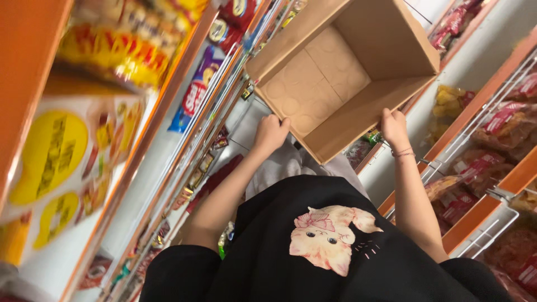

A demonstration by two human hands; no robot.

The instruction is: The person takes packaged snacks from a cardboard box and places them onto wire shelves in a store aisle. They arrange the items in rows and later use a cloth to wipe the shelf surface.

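I look down at an open brown cardboard box (358, 106) held in front of me, its inside bare. My left hand (270, 133) grips the box's near-left wall. My right hand (394, 127), with a thin bracelet at the wrist, grips the near-right corner. Below the box I see my black shirt with a pink cat picture (327, 237).
Orange-edged store shelves run along both sides of a narrow aisle. The left shelf (168, 106) carries colourful snack bags and packets. The right shelf (492, 168), with white wire baskets, holds red and yellow snack bags. A strip of pale floor (246, 126) shows beneath the box.
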